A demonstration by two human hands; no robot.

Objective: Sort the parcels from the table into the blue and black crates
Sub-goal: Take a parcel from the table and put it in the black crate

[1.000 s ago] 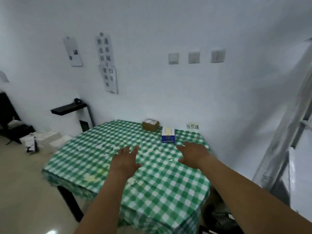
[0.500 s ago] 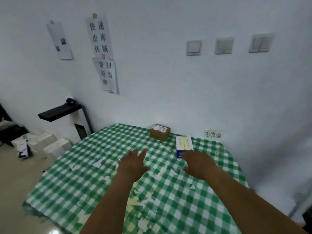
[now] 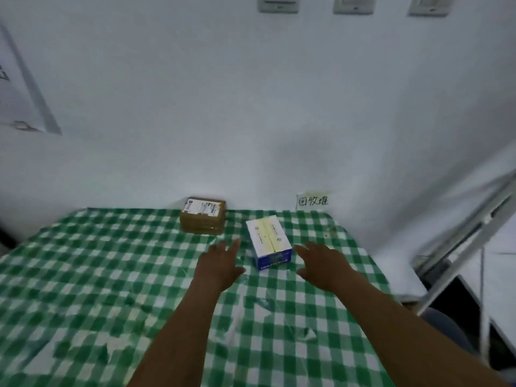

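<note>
Dim, bluish, soft light; slight blur overall (edges bowed by the wide lens)

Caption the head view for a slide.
Left hand and right hand, open, flank the white-and-blue box on the green checked table; a brown parcel sits behind.

White wall (image 3: 251, 107) (three switches (image 3: 353, 4)) behind green-checked table (image 3: 83, 275)

A glossy plastic film covers the green checked tablecloth (image 3: 111, 275). The brown parcel (image 3: 203, 216) looks like tape-wrapped cardboard (shiny), the white-and-blue box (image 3: 268, 244) smooth printed card.
</note>
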